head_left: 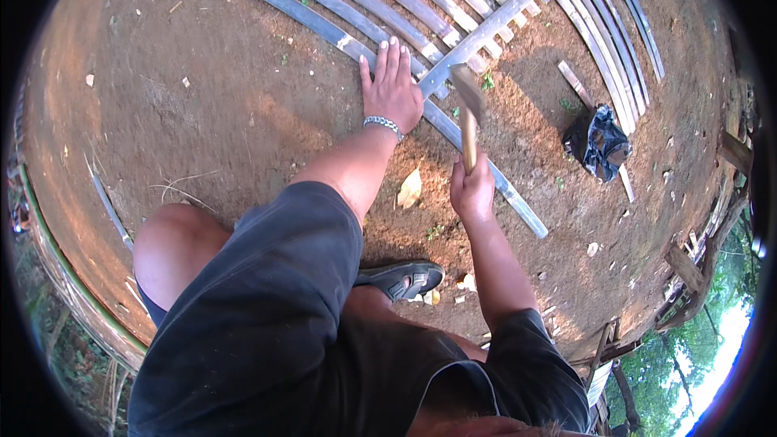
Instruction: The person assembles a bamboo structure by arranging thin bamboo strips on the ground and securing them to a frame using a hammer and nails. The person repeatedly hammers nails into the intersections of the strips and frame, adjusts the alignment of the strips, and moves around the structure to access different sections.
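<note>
My left hand [393,95], a chain bracelet at its wrist, lies flat with its fingers stretched over the nearest slats of a bamboo frame. Beside it, a flat crosspiece [502,18] runs over the ends of the slats. Closed round the wooden handle of a hammer [469,133] is my right hand [473,186]. The hammer's metal head is smeared and appears just over the crosspiece's near end; I cannot tell whether it touches. From under that joint the outermost slat [510,194] sticks out toward the lower right, passing beside my right hand.
A crumpled dark plastic bag [600,144] lies on the dirt ground to the right, with a thin strip beside it. Several long slats [603,40] spread at the upper right. A dry leaf [410,188] lies near my shoe [405,279]. Rough logs [688,267] edge the right side.
</note>
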Tool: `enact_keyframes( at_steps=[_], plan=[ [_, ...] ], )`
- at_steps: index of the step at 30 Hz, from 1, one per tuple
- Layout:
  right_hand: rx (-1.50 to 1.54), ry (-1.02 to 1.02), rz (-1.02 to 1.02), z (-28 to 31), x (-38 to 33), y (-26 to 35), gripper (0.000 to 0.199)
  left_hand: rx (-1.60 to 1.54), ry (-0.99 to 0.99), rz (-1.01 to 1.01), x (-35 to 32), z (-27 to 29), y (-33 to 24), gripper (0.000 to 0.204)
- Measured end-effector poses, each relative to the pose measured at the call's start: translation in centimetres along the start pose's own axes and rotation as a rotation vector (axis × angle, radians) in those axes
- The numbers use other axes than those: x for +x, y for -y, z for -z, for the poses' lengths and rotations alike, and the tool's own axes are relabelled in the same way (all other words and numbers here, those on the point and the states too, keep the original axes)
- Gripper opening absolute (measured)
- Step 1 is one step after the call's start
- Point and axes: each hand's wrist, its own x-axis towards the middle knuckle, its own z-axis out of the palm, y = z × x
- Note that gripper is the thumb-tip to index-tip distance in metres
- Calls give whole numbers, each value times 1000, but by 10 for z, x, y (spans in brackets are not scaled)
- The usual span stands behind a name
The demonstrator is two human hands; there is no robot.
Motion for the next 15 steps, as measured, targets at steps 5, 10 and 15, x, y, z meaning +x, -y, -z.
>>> enact_keyframes(
  at_steps=[5, 10, 15],
  plan=[
    [-264, 255, -186, -9, -2, -30, 34, -12, 4, -3, -1, 3, -2, 65],
    [79, -76, -74, 5, 3, -11, 35, -9, 1, 11, 0, 3, 0, 65],
    [-316, 338, -184, -5, 5, -17, 27, -5, -2, 6, -3, 1, 1, 65]
  ],
)
